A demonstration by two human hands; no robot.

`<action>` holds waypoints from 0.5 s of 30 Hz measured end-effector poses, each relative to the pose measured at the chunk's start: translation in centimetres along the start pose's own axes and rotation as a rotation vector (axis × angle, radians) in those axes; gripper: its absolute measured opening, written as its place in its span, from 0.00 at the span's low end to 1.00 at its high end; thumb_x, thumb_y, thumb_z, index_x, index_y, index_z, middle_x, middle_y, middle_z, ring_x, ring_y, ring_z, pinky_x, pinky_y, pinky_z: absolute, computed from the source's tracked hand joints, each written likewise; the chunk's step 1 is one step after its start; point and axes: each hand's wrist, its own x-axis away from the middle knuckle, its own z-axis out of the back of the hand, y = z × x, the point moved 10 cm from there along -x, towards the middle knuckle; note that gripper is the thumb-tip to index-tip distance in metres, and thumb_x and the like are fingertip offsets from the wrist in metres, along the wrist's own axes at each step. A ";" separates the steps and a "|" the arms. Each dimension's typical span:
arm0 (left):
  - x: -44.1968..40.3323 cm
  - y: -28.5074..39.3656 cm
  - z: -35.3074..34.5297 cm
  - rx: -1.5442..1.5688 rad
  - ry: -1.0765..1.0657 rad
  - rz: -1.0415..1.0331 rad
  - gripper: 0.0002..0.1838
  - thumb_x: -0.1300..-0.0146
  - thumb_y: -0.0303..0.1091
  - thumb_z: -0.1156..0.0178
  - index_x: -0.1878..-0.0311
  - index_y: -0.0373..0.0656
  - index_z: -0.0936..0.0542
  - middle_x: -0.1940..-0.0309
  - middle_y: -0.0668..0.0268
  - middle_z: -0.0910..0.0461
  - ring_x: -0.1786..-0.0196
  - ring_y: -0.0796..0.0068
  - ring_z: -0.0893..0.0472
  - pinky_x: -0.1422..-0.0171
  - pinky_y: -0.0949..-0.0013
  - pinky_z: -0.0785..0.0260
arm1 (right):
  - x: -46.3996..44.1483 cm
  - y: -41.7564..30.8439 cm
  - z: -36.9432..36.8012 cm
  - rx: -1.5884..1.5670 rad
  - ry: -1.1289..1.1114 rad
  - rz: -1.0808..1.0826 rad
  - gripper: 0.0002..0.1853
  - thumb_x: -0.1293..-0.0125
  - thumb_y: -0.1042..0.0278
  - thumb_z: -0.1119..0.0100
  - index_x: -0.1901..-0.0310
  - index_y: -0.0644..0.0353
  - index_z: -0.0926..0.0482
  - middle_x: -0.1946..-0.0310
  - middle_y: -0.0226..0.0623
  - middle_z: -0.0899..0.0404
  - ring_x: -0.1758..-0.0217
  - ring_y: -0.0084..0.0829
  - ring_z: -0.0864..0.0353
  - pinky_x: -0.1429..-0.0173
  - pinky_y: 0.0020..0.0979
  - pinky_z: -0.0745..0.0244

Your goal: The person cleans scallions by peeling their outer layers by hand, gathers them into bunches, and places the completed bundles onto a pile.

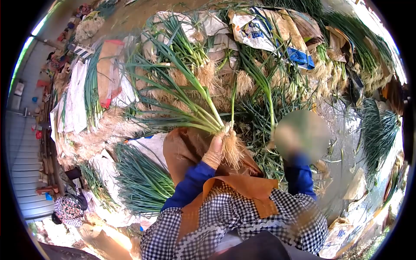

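Has a printed sack [253, 28] at the far side, draped over heaped onions [338, 73] with pale roots poking out below. Has a tan sack [108, 73] at the far left, lying across another heap; cannot tell of anything inside either sack. Has a near-left pile [141, 177] close by, spread leafy and green beside pale sacking.

Is hemmed in by roots and leaves at the far side and on the left. Has the most open room on the right, over wet ground [342, 138], as far as the green heap [377, 134] at the right edge.

Holds an onion bunch [206, 102] over the brown lap cloth [184, 147], clamped at its pale base in the left hand [212, 156], thumb pointing to the far side. Fans the leaves out to the far left and hangs the shaggy roots [232, 149] toward the near side. Bends the left arm inward in a blue sleeve [190, 184]. Reaches the right arm forward beside a long onion stalk [269, 104]; cannot tell the grip of the right hand [292, 141], hidden by a round blur.
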 end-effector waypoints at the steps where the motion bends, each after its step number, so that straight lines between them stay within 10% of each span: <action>1: 0.5 -0.2 -0.7 -0.057 -0.014 0.054 0.21 0.36 0.35 0.49 0.41 0.37 0.31 0.71 0.67 0.27 0.73 0.77 0.27 0.68 0.73 0.29 | -0.4 0.6 -2.3 0.039 -0.083 0.049 0.14 0.35 0.59 0.50 0.65 0.62 0.23 0.74 0.29 0.25 0.78 0.21 0.29 0.74 0.25 0.33; 4: 1.4 -0.3 -0.6 -0.176 0.138 0.047 0.12 0.37 0.30 0.46 0.52 0.37 0.25 0.69 0.67 0.23 0.67 0.74 0.23 0.63 0.72 0.26 | -1.6 -0.9 -9.8 0.484 -0.048 0.023 0.16 0.37 0.63 0.46 0.80 0.62 0.25 0.84 0.30 0.25 0.80 0.24 0.29 0.73 0.28 0.32; 8: 1.8 -1.1 0.8 -0.136 0.156 0.077 0.09 0.39 0.28 0.44 0.56 0.38 0.24 0.66 0.67 0.22 0.63 0.75 0.22 0.60 0.72 0.26 | -0.9 -4.3 -14.9 1.158 0.013 0.682 0.12 0.46 0.63 0.42 0.83 0.57 0.25 0.87 0.39 0.29 0.81 0.41 0.26 0.74 0.42 0.32; 11: 2.0 -1.6 1.1 -0.134 0.215 0.060 0.08 0.38 0.27 0.47 0.57 0.38 0.24 0.65 0.65 0.22 0.64 0.74 0.23 0.58 0.71 0.27 | 0.8 -4.3 -16.5 1.235 -0.181 0.740 0.12 0.47 0.63 0.42 0.83 0.57 0.26 0.86 0.39 0.29 0.80 0.40 0.27 0.73 0.40 0.32; 15: 0.4 -2.2 1.8 -0.102 0.071 0.014 0.09 0.39 0.27 0.49 0.56 0.36 0.25 0.65 0.62 0.22 0.62 0.71 0.22 0.55 0.69 0.28 | 4.3 -5.6 -14.5 0.532 -0.462 0.572 0.04 0.47 0.72 0.40 0.76 0.61 0.22 0.80 0.38 0.26 0.76 0.37 0.26 0.70 0.34 0.31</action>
